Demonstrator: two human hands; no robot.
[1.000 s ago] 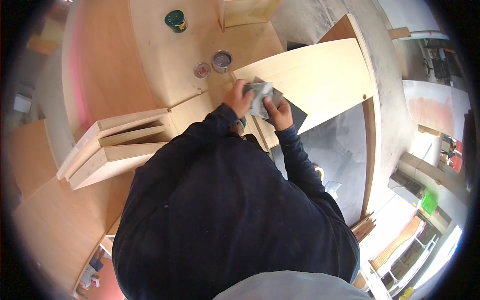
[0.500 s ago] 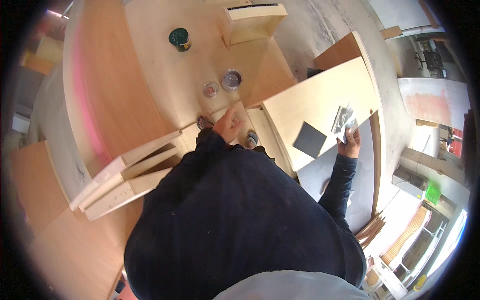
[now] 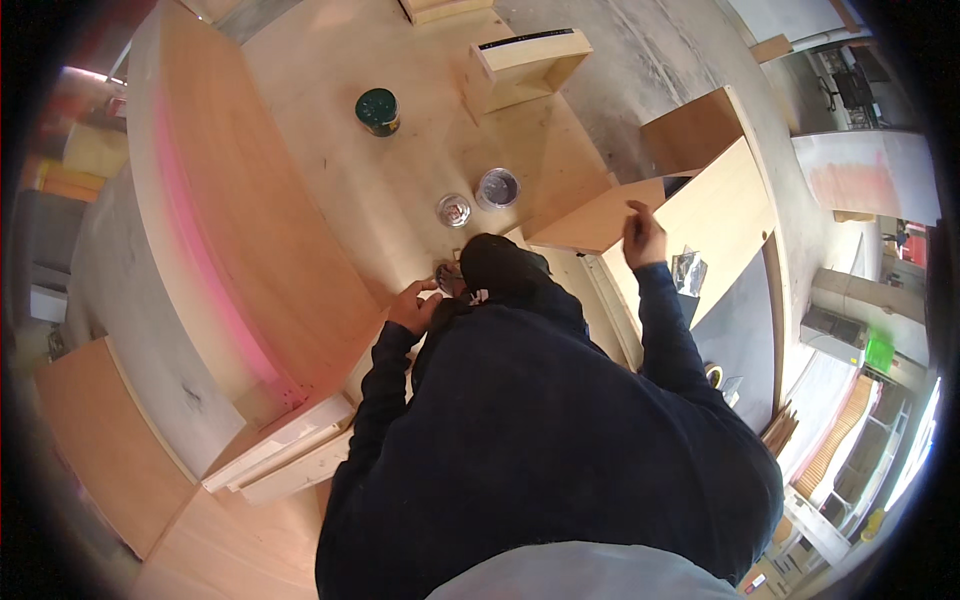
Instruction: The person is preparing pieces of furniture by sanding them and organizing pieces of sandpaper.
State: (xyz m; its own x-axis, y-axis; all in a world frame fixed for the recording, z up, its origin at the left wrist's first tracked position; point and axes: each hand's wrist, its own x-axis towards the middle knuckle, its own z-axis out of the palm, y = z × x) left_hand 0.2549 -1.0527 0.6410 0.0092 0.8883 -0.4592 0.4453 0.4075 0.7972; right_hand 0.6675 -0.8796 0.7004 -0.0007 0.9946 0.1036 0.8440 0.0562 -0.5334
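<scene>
My left hand (image 3: 412,306) is beside my dark-clothed leg, fingers loosely stretched and apart, with nothing visible in it. My right hand (image 3: 644,238) hovers over the edge of a pale wooden panel (image 3: 735,210); its fingers are loosely bent and hold nothing I can see. A crinkled clear-and-silver plastic packet (image 3: 688,270) lies on that panel, close to my right forearm. Just below the packet shows a corner of a dark square sheet (image 3: 688,308), mostly hidden by my sleeve. My raised knee (image 3: 505,265) covers part of the floor between my hands.
A green-topped bucket (image 3: 377,112), a tub of grey stuff (image 3: 497,188) and a small clear container (image 3: 453,210) stand ahead. Beyond them is an open wooden box (image 3: 530,70). A long curved wooden panel (image 3: 260,190) lies left, narrow box-like pieces (image 3: 290,450) near left. A tape roll (image 3: 713,375) sits right.
My right hand has let go of the plastic packet, now on the panel, and moved left. My left hand has drawn back and left. My knee has come up into view.
</scene>
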